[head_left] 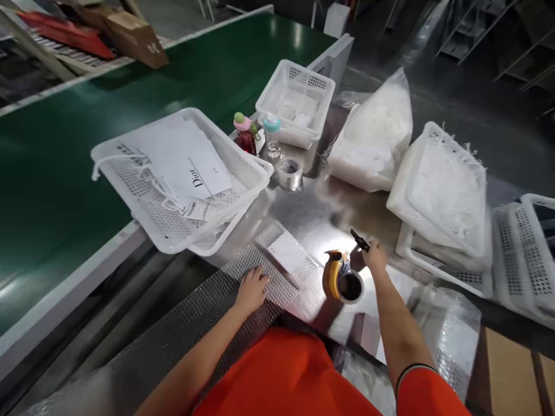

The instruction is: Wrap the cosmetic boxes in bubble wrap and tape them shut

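My left hand (252, 290) lies flat on a long sheet of bubble wrap (208, 306), fingers stretched out over its upper side. Beside those fingers, a small white box (287, 252) rests on the table with bubble wrap around it. My right hand (374, 256) is closed around a short black tool (360, 240) that points up and left; its exact kind is unclear. Just left of that hand stands a yellow tape dispenser (333, 277) with a roll of tape. White paper lies beneath my right forearm.
A white basket (167, 242) with papers stands left, by a green conveyor belt (195, 63). Two bottles (247, 136) and a tape roll (289, 173) stand before another basket (321, 95). Baskets of white filler (451, 190) are at right, bubble wrap pieces (453, 323) near my right arm.
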Motion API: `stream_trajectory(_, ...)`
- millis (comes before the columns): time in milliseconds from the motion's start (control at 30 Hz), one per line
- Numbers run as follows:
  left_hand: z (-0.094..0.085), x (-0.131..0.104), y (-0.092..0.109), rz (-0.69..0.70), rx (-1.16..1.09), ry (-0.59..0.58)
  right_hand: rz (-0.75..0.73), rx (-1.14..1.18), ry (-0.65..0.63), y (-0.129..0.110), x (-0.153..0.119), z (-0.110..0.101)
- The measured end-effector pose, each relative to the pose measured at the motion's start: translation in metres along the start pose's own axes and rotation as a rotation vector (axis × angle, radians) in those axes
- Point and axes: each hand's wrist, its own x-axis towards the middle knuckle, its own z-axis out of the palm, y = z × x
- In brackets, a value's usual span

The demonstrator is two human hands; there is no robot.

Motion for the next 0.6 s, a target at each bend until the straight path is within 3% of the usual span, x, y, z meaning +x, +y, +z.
stream_trajectory(133, -0.003, 0.006, -0.011, 0.004, -0.045, 0.017, 0.018, -0.022, 0.001, 0.031, 0.013, 0.012)
stream_trajectory(233, -0.009, 0.012, -0.019, -0.068, -0.011, 0.096, -0.002, 0.001, 0.053, 0.028, 0.008, 0.006)
stream_trajectory(300, -0.012, 0.016, -0.023, -0.116, 0.018, 0.130, -0.065, 0.072, 0.123, 0.014, -0.010, -0.003)
stream_trajectory(367, -0.013, 0.019, -0.027, -0.141, 0.011, 0.111, -0.186, 0.183, 0.152, -0.010, -0.044, -0.006)
stream_trajectory(433, -0.011, 0.021, -0.032, -0.141, -0.024, 0.090, -0.335, 0.286, 0.065, -0.045, -0.092, 0.002)
stream_trajectory(500, -0.006, 0.022, -0.040, -0.142, -0.077, 0.124, -0.457, 0.316, -0.121, -0.087, -0.143, 0.024)
stream_trajectory(600, 0.002, 0.023, -0.052, -0.134, -0.189, 0.208, -0.510, 0.218, -0.295, -0.151, -0.199, 0.065)
